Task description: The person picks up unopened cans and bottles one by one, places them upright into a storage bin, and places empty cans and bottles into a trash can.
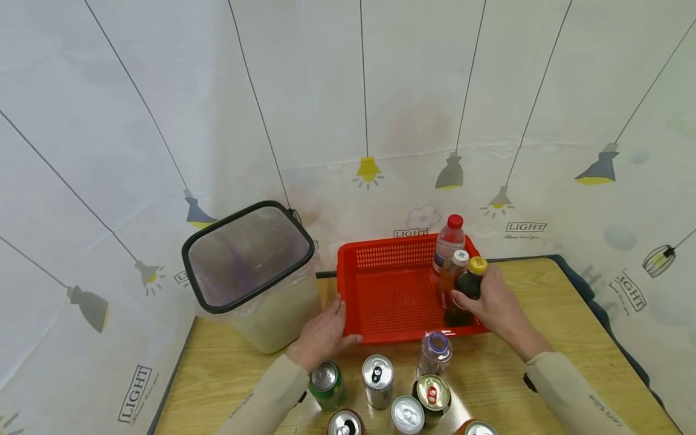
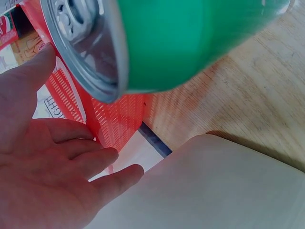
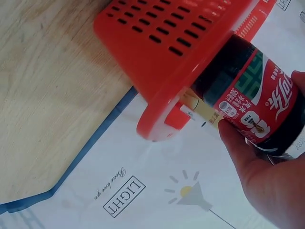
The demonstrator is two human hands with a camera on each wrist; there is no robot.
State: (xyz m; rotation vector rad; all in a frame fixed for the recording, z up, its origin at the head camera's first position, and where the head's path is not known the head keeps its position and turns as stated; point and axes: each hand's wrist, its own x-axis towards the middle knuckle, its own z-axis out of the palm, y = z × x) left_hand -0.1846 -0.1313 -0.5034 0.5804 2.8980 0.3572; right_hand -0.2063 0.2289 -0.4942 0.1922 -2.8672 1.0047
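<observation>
Brace basket (image 1: 388,296) at its eight o'clock with left hand (image 1: 323,331), fingers apart, and seat dark bottle (image 1: 469,283), clamped in right hand (image 1: 499,302), upright at four o'clock (can't tell base contact).

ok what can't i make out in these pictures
- Cola base: right wrist view, hidden behind the basket rim.
- Amber bottle, lower part: head view, mostly hidden by the cola.
- Orange can, lower body: head view, cut off by the bottom edge.
- Green can, part of its side: left wrist view, cut off by the top edge.
</observation>
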